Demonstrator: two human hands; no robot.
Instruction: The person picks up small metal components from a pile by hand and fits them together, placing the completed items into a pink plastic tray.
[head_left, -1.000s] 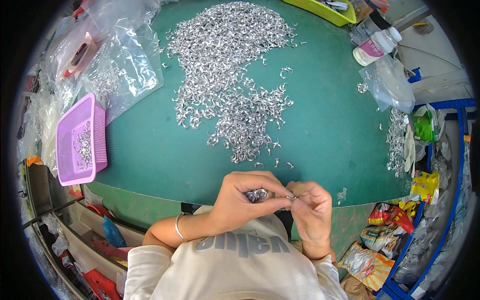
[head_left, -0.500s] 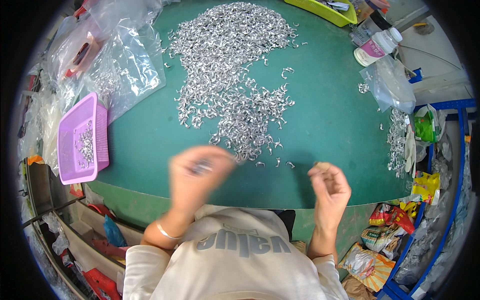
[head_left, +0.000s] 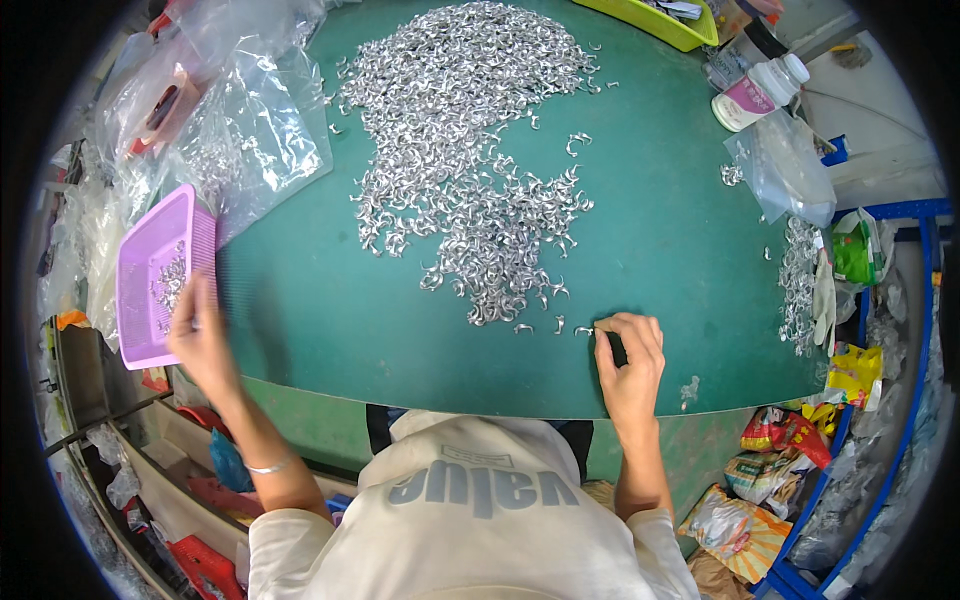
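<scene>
Left hand [head_left: 200,340] stretched to the left edge of the green table [head_left: 330,310], resting at the rim of a purple basket [head_left: 150,275] with a few metal pieces inside. Right hand [head_left: 630,355] near the front edge, fingertips pinched on a small metal clip [head_left: 583,330]. Large heap of silver clips [head_left: 470,150] spread across the middle. Clear plastic bags [head_left: 250,130] at the far left corner.

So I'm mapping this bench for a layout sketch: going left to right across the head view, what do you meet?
Purple basket → left hand at its edge → clear plastic bag → pile of small silver metal pieces → right hand pinching one piece → white bottle → heap of metal pieces at the table's right edge.
</scene>
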